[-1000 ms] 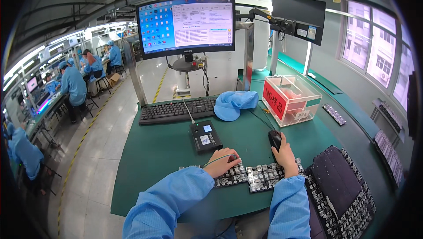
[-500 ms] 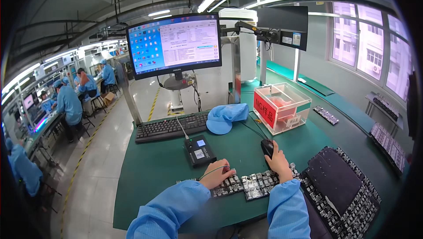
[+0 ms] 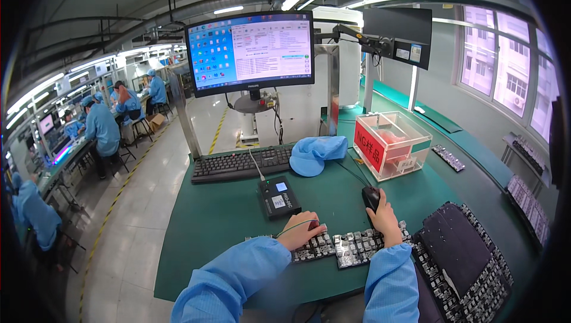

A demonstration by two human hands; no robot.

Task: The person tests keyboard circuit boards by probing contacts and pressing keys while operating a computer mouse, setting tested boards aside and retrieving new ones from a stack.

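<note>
Dark keyboard boards with silver switches (image 3: 480, 292): at near right, partly beneath a dark, flat, flexible-looking pad (image 3: 457, 245); best kept clear of the right elbow.
Bare left hand (image 3: 301, 231): fingers curled down at the far edge of a black board with silver key switches (image 3: 315, 249), on the green tabletop (image 3: 202, 257); not discernible whether pinching or only pressing. Advisable: light, steady contact, no sideways push.
Thin green cord (image 3: 295, 226): across the left hand; worth keeping off the switches.
Silver-switched second board (image 3: 352, 251): just right of the first, near the right wrist; easily nudged, in judgement.
Bare right hand (image 3: 385, 220): wrapped around a black computer mouse (image 3: 371, 197), beyond the second board. Advisable: small finger-led moves, wrist light.
Black rectangular device with small lit screen (image 3: 278, 198): beyond the left hand, joined to a pale cable (image 3: 257, 165); slack preferable.
Wide black-framed monitor (image 3: 248, 52): lit, round green marks at right; worth reading before lifting either hand.
</note>
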